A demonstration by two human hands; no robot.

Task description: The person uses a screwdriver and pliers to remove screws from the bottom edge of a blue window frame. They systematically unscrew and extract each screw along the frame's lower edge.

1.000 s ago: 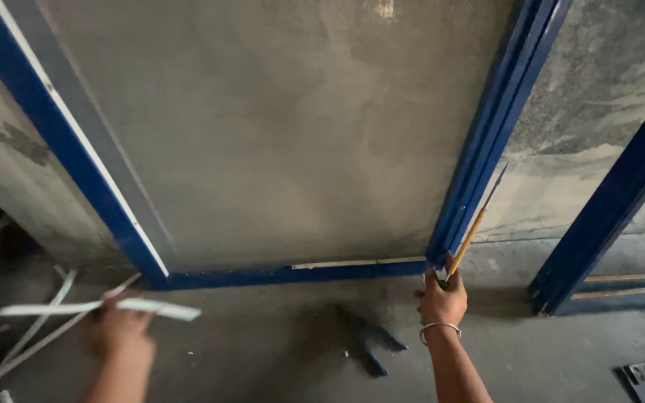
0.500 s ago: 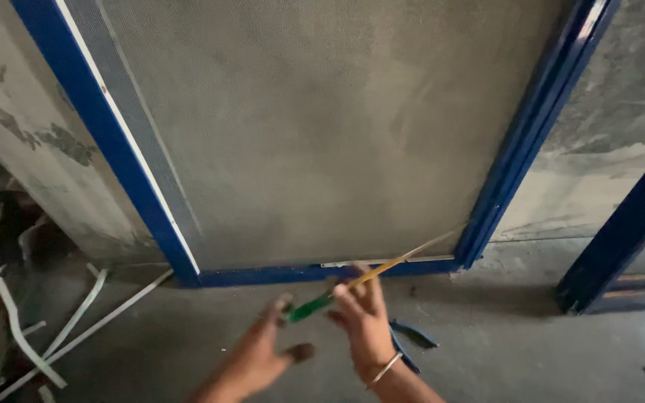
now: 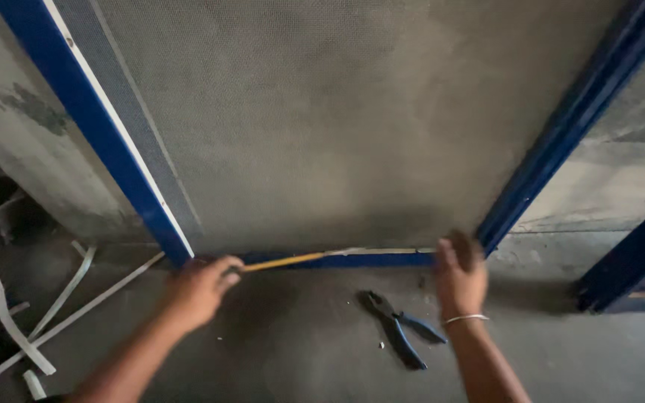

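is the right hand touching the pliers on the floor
Apart. The head view shows the right hand up against the bottom rail of the blue frame, while the pliers lie on the floor below it, with bare concrete between them.

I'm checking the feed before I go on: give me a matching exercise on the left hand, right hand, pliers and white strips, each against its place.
Things:
1. left hand
2. right hand
3. pliers
4. white strips

Places:
A. lying on the floor at the far left
B. at the frame's lower right corner
C. on the floor between the two forearms
D. gripping the yellow tool near the frame's lower left corner

Pairs: 1-D, 2-B, 3-C, 4-A
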